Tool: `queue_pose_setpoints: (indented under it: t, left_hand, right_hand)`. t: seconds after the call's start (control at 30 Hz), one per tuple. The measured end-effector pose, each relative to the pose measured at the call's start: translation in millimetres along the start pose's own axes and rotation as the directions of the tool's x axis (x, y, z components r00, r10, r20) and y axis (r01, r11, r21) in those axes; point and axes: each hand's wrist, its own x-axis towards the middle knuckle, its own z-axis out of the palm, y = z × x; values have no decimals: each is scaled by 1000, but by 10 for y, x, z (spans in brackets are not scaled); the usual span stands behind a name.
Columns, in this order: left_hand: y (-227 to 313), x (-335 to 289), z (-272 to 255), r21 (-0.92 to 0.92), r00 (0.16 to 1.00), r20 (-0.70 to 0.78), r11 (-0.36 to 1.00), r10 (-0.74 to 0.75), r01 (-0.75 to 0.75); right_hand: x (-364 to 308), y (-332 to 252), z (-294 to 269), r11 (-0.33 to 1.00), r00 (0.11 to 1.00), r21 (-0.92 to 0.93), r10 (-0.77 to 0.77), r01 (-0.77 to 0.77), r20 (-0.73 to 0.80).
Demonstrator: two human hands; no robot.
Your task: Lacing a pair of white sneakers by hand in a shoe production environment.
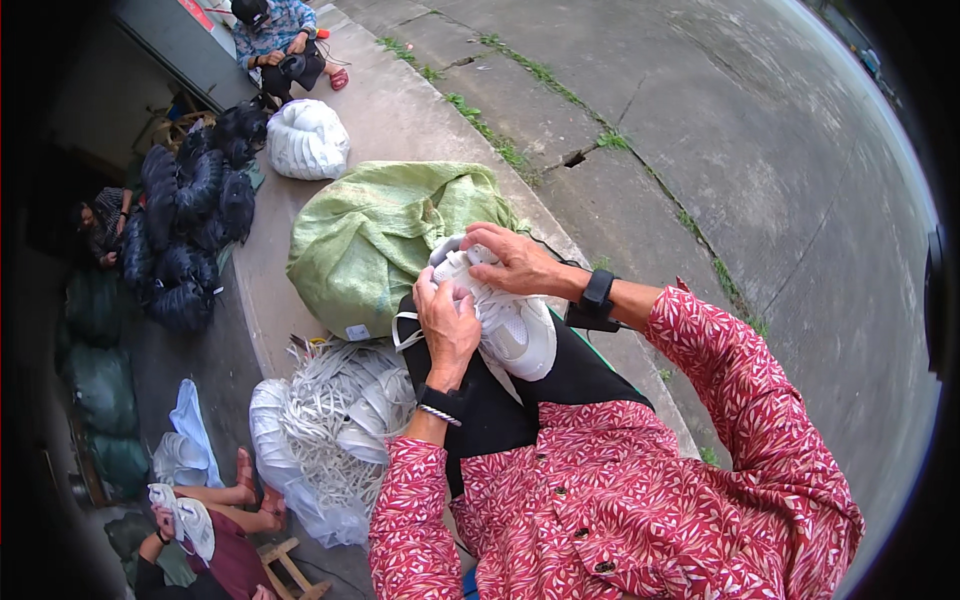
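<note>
Head view: white shoe (518,335) sits mid-frame on the black-clad lap (590,375), toe toward lower right, opening toward upper left; likely so the lacing faces both hands and the thighs take the weight; left hand (450,325) has its fingers closed at the lacing edge, exact pinch too small to tell; right hand (512,262) has fingers clamped over the collar end, probably steadying the shoe; a white lace (395,330) loops out left of the left hand; green sack (350,240) sits just beyond the shoe, upper centre; clear plastic bag (335,520) with a pile of white laces (335,400) stands left of the lap, presumably for easy reach; white bundle (308,140) farther off, upper left.
</note>
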Motion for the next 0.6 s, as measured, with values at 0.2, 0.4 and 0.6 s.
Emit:
queue_pose_setpoints:
  t: [0.2, 0.4, 0.6]
  left_hand:
    - [101, 57, -205, 89, 997, 62, 995, -54, 48]
    - [29, 30, -49, 172, 998, 51, 985, -25, 16]
    - [18, 21, 127, 4, 982, -14, 983, -186, 186]
  right_hand:
    - [-1, -18, -82, 1000, 994, 11, 20, -21, 103]
    - [41, -137, -57, 994, 990, -89, 71, -60, 122]
    - [17, -168, -96, 997, 987, -72, 40, -29, 155]
